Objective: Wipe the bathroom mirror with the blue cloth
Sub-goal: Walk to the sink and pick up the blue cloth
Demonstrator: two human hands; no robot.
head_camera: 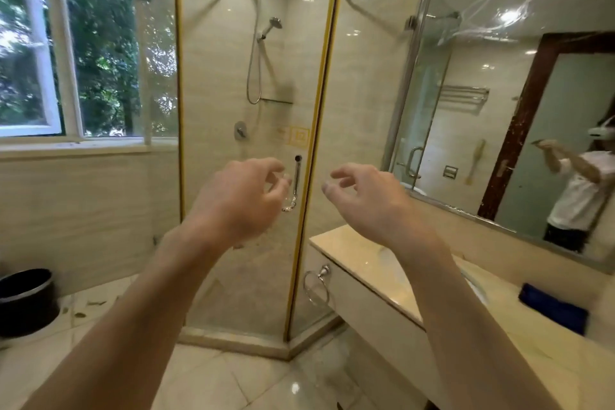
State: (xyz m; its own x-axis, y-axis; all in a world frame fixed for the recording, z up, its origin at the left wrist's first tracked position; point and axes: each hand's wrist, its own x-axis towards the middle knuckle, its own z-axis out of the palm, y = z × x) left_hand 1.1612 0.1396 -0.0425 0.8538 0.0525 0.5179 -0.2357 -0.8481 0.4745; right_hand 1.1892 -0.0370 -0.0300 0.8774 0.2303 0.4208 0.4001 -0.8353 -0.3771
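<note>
Both your hands are raised in front of the glass shower door, empty: your left hand and right hand have fingers loosely curled and apart. The blue cloth lies folded on the worktop (far right), below the mirror.

Beige-tiled bathroom, window, glass shower

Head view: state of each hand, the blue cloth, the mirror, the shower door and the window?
left hand: empty, fingers curled, raised
right hand: empty, fingers curled, raised
blue cloth: folded, lying on the counter, untouched
mirror: streaked
shower door: closed
window: left pane swung open
</note>
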